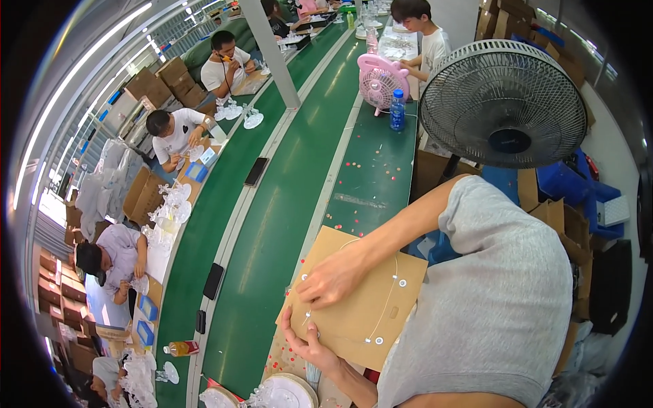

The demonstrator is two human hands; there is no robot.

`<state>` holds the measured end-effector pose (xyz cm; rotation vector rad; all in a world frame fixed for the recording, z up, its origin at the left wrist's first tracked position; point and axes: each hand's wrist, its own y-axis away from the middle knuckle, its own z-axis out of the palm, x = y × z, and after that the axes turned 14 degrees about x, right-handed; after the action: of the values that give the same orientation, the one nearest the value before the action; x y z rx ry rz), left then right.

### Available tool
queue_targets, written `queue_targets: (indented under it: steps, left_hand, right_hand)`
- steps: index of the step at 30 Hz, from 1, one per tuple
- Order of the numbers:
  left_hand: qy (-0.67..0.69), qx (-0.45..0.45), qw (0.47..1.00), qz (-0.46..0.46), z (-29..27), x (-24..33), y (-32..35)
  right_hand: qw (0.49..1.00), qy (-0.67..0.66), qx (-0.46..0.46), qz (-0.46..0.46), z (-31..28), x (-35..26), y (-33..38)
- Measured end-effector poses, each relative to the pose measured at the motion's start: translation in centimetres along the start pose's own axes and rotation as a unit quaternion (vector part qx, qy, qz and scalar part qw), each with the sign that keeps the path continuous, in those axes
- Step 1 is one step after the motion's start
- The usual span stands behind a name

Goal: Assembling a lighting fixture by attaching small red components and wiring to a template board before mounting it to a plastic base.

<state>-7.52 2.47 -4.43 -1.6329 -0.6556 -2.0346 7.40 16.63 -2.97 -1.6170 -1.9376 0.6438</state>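
Observation:
A tan rectangular board (354,343) lies close against my grey shirt at the edge of the green line. A thin pale wire (384,309) curves across it, with small white clips (368,340) along it and round white discs (403,283) beside it. My right hand (331,280) rests over the board's far part, fingertips drawn together just above a clip on the wire; what they pinch is hidden. My left hand (309,343) is at the board's left edge, thumb and fingers apart and curved near that same clip, holding nothing that I can see.
Beyond the board runs a green conveyor (272,251) with phones (213,281) and an amber bottle (181,348) on its divider. White round pieces (289,393) sit near my left arm. A blue bottle (397,112), pink fan (383,83) and large black fan (503,102) stand right. Several people work opposite.

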Motion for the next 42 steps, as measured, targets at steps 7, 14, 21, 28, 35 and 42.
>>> queue_targets:
  steps: [7,14,21,28,35,42]
  left_hand:
    - [0.053,-0.021,0.998,-0.016,-0.2,-0.2,-0.2]
    - [0.063,-0.036,0.996,-0.052,-1.2,-0.9,0.0]
    - [-0.421,-0.08,0.85,0.307,-3.5,1.0,-2.1]
    - [-0.564,-0.046,0.667,0.486,-1.2,3.7,-2.0]
    - [-0.419,-0.113,0.702,0.564,-2.0,1.2,-2.9]
    - [-0.334,-0.053,0.708,0.619,-2.2,0.9,-3.0]
  right_hand:
    - [0.998,-0.034,0.017,0.059,-0.8,0.1,0.7]
    - [0.998,-0.023,0.031,0.041,-0.1,-0.8,0.0]
    - [0.896,0.127,0.088,0.416,-7.4,-5.0,4.1]
    - [0.742,0.053,0.17,0.646,-7.5,-11.9,6.2]
    - [0.713,-0.031,0.185,0.676,-7.4,-11.9,6.8]
    - [0.754,-0.012,0.117,0.646,-6.9,-11.5,6.6]
